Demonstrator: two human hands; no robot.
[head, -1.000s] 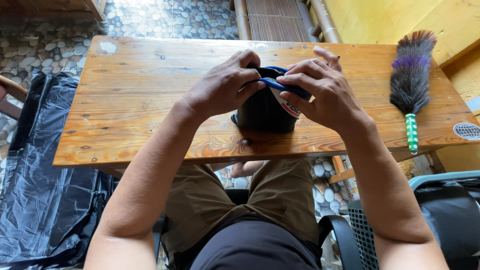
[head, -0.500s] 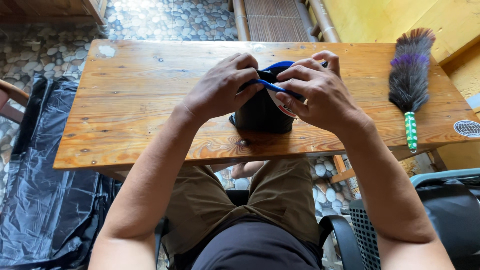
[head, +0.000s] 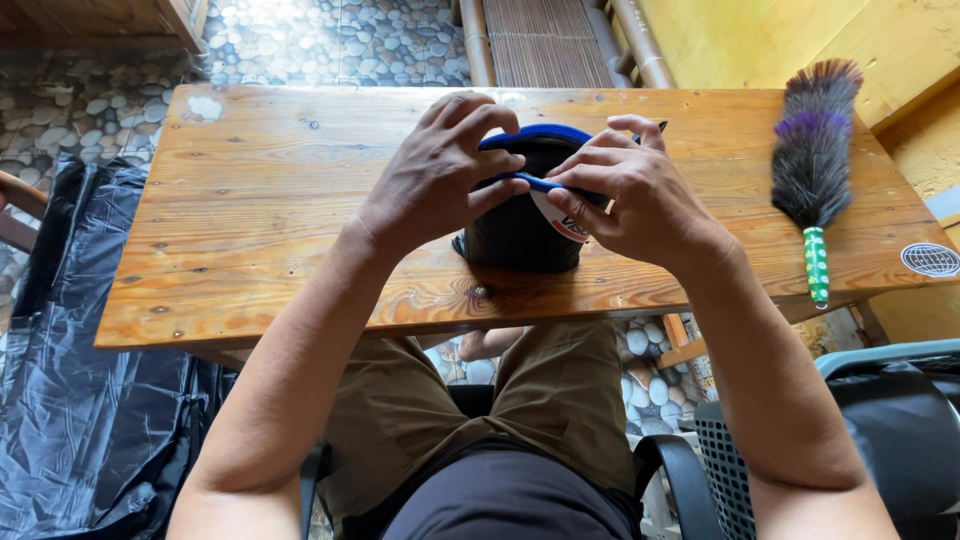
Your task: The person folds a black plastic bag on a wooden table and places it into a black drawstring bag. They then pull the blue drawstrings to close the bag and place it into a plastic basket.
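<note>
- hands at work on a dark pouch (head: 520, 235) that stands upright near the front edge of the wooden surface (head: 280, 200), about midway along it.
- left hand (head: 440, 175): fingers curled narrow over the pouch's blue-trimmed rim (head: 540, 135), thumb pressing a blue strip at the mouth.
- right hand (head: 630, 195): fingers pinched tight on the same blue strip, just beside the left thumb; a white patch on the pouch side shows under this hand.
- progress, as a judgement: the mouth looks partly worked along, the two hands meeting at mid-rim; whether it is being closed or opened cannot be told, and the far part of the rim still stands up and apart.
- contents: inside of the pouch hidden by both hands; cannot tell if anything is in it.
- feather duster (head: 812, 170) with green-and-white handle lies at the right end of the surface, well apart from the hands.
- black plastic sheet (head: 70, 400) on the pebble floor to the left; dark mesh basket (head: 730, 470) low at right, contents not visible.
</note>
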